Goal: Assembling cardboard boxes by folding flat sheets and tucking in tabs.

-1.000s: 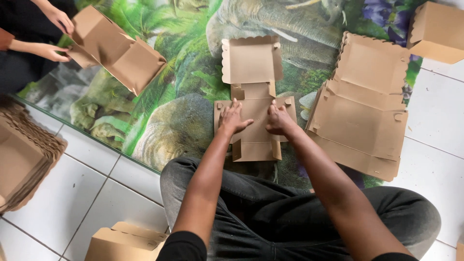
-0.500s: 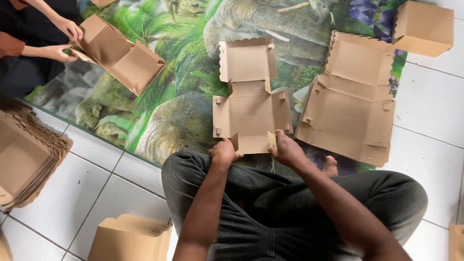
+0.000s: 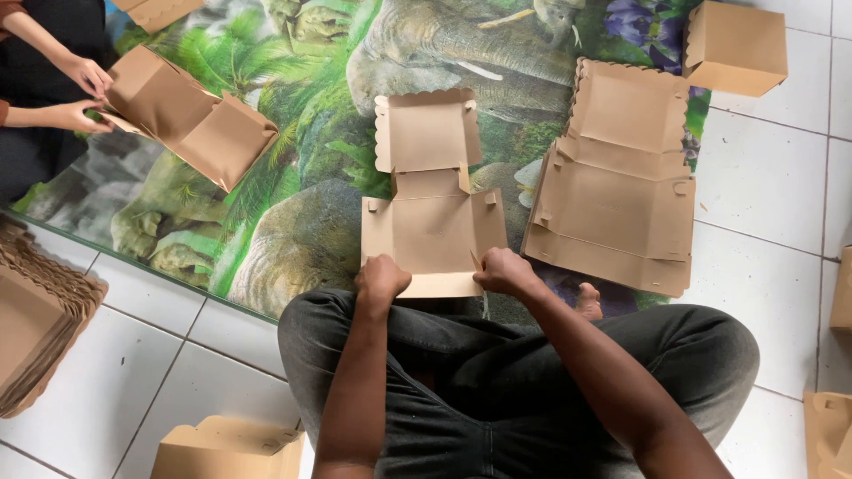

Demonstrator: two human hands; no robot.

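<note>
A: Where's the flat cardboard box blank (image 3: 432,200)?
B: On the elephant mat (image 3: 293,239), touching the knees. The left hand (image 3: 382,277) and right hand (image 3: 504,270), both curled tight, grip its near edge.
A: Beside it?
B: A stack of blanks (image 3: 617,186), right of it.

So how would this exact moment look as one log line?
left hand: grips near edge of flat brown cardboard box blank | right hand: grips same edge | box blank lies on animal-print mat
</note>
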